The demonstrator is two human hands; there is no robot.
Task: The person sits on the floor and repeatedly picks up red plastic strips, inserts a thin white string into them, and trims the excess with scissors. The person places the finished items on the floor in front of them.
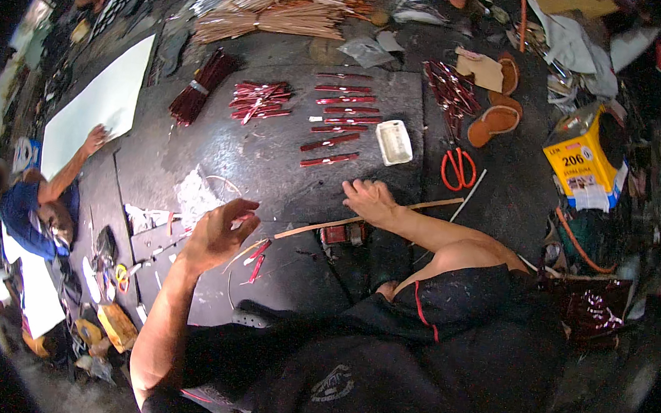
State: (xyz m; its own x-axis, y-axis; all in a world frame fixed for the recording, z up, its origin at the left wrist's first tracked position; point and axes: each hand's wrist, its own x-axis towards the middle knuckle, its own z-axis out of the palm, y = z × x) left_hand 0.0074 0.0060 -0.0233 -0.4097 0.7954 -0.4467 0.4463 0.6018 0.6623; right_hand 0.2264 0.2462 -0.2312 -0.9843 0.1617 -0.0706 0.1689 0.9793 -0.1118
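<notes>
My left hand [223,233] is raised over the table, its fingers bent and apart, with nothing visible in it. Just beside it lie small dark red strips [256,263] and a thin yellowish strip. My right hand [371,203] is low over the dark tabletop, fingers loosely bent and slightly apart; I see nothing held. A long tan strip [317,226] runs under my right wrist. Below that hand sits a small dark red and metal block [344,235]. Beyond it, short dark red strips [342,128] lie in a column beside a white tray [394,143].
Red strips form a loose pile [261,102] and a tied bundle [202,88]. Orange-handled scissors [458,168], brown soles [495,125] and a yellow can [582,160] stand right. Tan strips [284,12] lie at the back. Another person [44,199] reaches over a white sheet [101,115].
</notes>
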